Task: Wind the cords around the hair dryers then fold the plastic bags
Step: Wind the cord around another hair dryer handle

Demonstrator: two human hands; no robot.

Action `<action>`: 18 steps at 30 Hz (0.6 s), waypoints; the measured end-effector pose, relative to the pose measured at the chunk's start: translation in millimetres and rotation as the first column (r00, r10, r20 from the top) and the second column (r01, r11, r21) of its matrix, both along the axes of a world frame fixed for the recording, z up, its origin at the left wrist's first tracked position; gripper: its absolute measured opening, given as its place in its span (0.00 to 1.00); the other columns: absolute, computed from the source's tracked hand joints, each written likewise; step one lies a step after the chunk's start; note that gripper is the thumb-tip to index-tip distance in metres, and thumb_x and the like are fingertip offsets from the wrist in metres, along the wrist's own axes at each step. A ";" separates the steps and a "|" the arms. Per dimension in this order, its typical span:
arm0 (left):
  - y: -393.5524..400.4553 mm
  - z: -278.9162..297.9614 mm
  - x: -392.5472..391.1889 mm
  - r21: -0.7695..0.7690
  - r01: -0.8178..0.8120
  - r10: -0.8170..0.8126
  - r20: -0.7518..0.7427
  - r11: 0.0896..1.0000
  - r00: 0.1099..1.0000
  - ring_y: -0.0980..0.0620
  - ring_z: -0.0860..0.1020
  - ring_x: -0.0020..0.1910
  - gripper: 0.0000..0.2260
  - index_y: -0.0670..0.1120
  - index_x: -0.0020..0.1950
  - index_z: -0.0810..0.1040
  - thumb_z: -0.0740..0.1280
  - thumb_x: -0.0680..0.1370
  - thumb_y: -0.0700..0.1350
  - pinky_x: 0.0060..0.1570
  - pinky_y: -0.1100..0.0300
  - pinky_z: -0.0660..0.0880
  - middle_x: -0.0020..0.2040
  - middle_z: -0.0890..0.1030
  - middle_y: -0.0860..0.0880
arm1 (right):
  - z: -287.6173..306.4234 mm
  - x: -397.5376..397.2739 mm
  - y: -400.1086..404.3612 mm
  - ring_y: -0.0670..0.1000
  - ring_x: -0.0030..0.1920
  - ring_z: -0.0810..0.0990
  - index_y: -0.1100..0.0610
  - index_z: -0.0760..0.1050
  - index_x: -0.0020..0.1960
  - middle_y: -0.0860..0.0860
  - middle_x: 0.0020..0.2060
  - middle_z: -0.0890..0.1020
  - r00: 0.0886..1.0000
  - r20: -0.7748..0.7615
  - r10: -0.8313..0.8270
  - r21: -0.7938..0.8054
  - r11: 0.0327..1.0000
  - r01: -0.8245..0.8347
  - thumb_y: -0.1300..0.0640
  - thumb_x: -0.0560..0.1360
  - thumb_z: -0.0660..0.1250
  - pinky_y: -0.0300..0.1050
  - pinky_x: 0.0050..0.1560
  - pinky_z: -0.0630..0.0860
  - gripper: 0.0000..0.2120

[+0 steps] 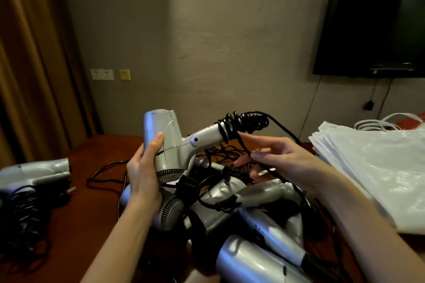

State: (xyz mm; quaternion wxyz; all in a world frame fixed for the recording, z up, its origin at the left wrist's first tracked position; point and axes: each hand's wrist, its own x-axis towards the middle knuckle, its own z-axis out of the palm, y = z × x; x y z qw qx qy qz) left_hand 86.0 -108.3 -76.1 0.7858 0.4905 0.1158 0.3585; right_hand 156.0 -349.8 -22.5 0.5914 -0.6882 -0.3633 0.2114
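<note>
A silver hair dryer (169, 142) is held up by the left hand (143, 172) over the counter (96, 151) w/ its black cord (241, 124) wound on the handle & pinched by the right hand (282, 161), beside white plastic bags (372, 167).
</note>
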 end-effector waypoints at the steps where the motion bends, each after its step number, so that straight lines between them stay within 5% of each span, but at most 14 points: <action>1: -1.0 1.2 -1.2 -0.008 0.050 -0.050 -0.006 0.999 0.999 0.47 0.81 0.35 0.26 0.40 0.56 0.80 0.74 0.65 0.55 0.31 0.58 0.77 0.42 0.83 0.42 | -2.8 2.0 0.2 0.50 0.38 0.83 0.52 0.75 0.64 0.59 0.49 0.85 0.999 -0.037 0.000 0.003 1.000 0.000 0.60 0.73 0.65 0.44 0.42 0.81 0.19; 5: -1.7 6.1 -3.9 0.066 0.252 -0.253 0.017 0.966 0.967 0.51 0.81 0.32 0.16 0.44 0.46 0.85 0.69 0.69 0.55 0.30 0.62 0.77 0.38 0.83 0.45 | -5.7 1.7 1.6 0.56 0.37 0.84 0.58 0.75 0.57 0.63 0.43 0.84 0.993 -0.085 -0.076 -0.075 0.995 0.070 0.53 0.67 0.71 0.43 0.39 0.80 0.20; 7: 0.6 7.0 -5.5 0.108 0.325 -0.329 0.022 0.940 0.944 0.53 0.80 0.31 0.15 0.47 0.36 0.86 0.65 0.70 0.55 0.29 0.63 0.76 0.33 0.83 0.48 | -3.2 2.5 0.4 0.52 0.33 0.82 0.57 0.78 0.50 0.59 0.36 0.85 0.988 0.059 -0.140 -0.213 0.966 0.150 0.45 0.63 0.72 0.39 0.34 0.77 0.21; 10: 7.5 8.3 -6.3 0.190 0.346 -0.349 -0.016 0.919 0.937 0.52 0.79 0.29 0.17 0.44 0.38 0.84 0.71 0.66 0.58 0.28 0.63 0.75 0.33 0.80 0.46 | -4.5 6.3 -7.2 0.40 0.26 0.75 0.53 0.74 0.35 0.47 0.26 0.77 0.942 0.276 -0.189 -0.348 0.894 0.282 0.46 0.69 0.73 0.31 0.38 0.75 0.13; 12: 9.2 6.8 -5.6 0.282 0.300 -0.302 -0.036 0.911 0.953 0.50 0.78 0.30 0.32 0.39 0.45 0.79 0.76 0.56 0.63 0.29 0.61 0.75 0.35 0.79 0.44 | -7.4 7.4 -14.6 0.35 0.28 0.75 0.48 0.74 0.34 0.42 0.25 0.75 0.907 0.381 -0.181 -0.275 0.914 0.298 0.38 0.61 0.74 0.27 0.39 0.73 0.15; 13: 7.9 6.3 -6.2 0.317 0.283 -0.284 -0.045 0.905 0.958 0.50 0.78 0.31 0.34 0.38 0.46 0.78 0.77 0.55 0.63 0.29 0.60 0.74 0.35 0.79 0.43 | -6.3 6.8 -16.8 0.34 0.27 0.74 0.47 0.77 0.33 0.41 0.23 0.75 0.899 0.403 -0.168 -0.235 0.931 0.280 0.43 0.61 0.73 0.27 0.35 0.71 0.10; 15: 6.2 5.2 -7.0 0.352 0.282 -0.287 -0.039 0.893 0.957 0.50 0.78 0.31 0.27 0.41 0.44 0.79 0.72 0.58 0.61 0.29 0.61 0.75 0.34 0.80 0.45 | -1.3 11.8 -19.2 0.36 0.27 0.75 0.57 0.82 0.36 0.41 0.24 0.78 0.938 0.311 -0.155 -0.197 0.955 0.223 0.56 0.65 0.69 0.29 0.32 0.70 0.06; 18: 2.8 8.0 -9.9 0.474 0.278 -0.295 -0.040 0.836 0.955 0.55 0.78 0.32 0.15 0.50 0.40 0.83 0.69 0.61 0.58 0.30 0.64 0.73 0.34 0.81 0.52 | 10.5 18.3 -21.1 0.43 0.37 0.80 0.55 0.82 0.41 0.47 0.35 0.84 0.957 0.247 -0.152 -0.204 0.957 0.205 0.51 0.62 0.79 0.36 0.41 0.73 0.12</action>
